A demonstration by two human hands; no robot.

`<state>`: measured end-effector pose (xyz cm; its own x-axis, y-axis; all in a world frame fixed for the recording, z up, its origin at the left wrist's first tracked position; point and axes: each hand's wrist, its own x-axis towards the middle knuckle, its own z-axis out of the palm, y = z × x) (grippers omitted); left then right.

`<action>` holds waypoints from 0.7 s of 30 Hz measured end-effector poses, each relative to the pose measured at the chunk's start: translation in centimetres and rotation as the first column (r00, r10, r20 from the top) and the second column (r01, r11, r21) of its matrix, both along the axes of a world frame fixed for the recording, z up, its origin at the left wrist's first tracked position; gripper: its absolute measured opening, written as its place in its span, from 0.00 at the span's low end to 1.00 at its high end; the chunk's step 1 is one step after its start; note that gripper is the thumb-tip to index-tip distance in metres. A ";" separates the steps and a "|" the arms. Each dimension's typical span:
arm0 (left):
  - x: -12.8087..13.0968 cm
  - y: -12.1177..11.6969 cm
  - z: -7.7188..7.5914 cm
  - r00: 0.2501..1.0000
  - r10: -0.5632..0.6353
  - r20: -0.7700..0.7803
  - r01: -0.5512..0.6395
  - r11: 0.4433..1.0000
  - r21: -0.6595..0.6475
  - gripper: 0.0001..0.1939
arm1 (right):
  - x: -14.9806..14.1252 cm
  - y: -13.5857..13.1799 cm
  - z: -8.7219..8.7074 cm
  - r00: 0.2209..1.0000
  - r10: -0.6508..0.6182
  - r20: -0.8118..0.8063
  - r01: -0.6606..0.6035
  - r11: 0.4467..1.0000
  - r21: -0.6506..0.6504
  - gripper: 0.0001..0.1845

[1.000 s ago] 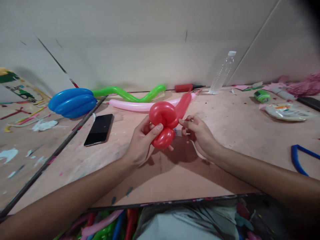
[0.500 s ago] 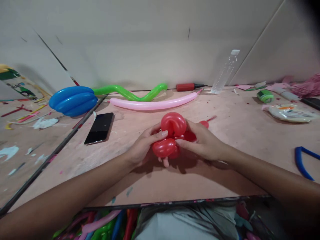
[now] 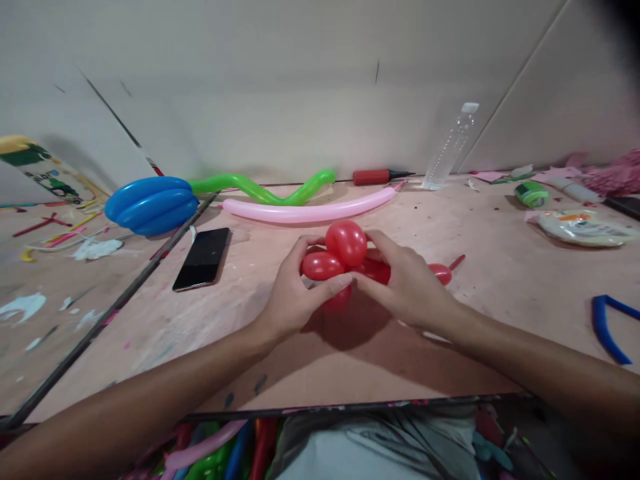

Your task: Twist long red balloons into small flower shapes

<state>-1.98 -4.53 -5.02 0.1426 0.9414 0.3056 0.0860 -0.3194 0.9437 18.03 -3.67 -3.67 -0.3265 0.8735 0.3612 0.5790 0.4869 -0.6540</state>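
Between my two hands is a red modelling balloon (image 3: 346, 244), twisted into several round bubbles. My left hand (image 3: 295, 287) wraps its left side, thumb pressed below the bubbles and fingers mostly behind them. From the right, my right hand (image 3: 405, 277) grips the balloon, its thumb tip meeting the left thumb at the twist. Past the right hand, the balloon's thin uninflated tail sticks out to the right. Beyond the hands lies a long pink balloon (image 3: 310, 212), with a green balloon flower stem (image 3: 260, 195) bent behind it, joined to a blue balloon bundle (image 3: 153, 205).
A black phone (image 3: 203, 259) lies left of my hands. At the back stand a red hand pump (image 3: 371, 177), lying flat, and an upright clear bottle (image 3: 450, 148). To the right are a green tape roll (image 3: 531, 194), a plastic packet (image 3: 580, 228) and a bent blue balloon (image 3: 605, 330).
The red balloon has turned in my hands, so its bubbles sit differently. Its tail now reaches farther right, and my left thumb has moved down toward the right thumb.
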 end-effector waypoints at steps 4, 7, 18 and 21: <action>0.2 0.0 -0.7 0.992 0.055 0.113 -0.056 0.998 0.006 0.23 | -0.5 -1.2 0.2 0.997 0.062 0.043 -0.061 0.998 -0.034 0.14; 0.0 0.2 -0.8 0.975 0.034 0.219 -0.034 0.999 -0.003 0.18 | -0.6 -1.5 0.7 0.993 0.115 0.003 -0.114 0.991 -0.066 0.14; -0.3 0.2 -0.6 0.996 -0.054 0.072 0.048 0.996 0.079 0.21 | 0.7 -0.3 1.9 0.987 0.158 -0.002 -0.158 0.981 -0.117 0.22; -0.4 0.4 -0.4 0.995 -0.003 -0.101 0.018 0.988 0.150 0.26 | 0.7 -0.5 1.7 0.981 0.078 0.179 -0.063 0.994 -0.089 0.16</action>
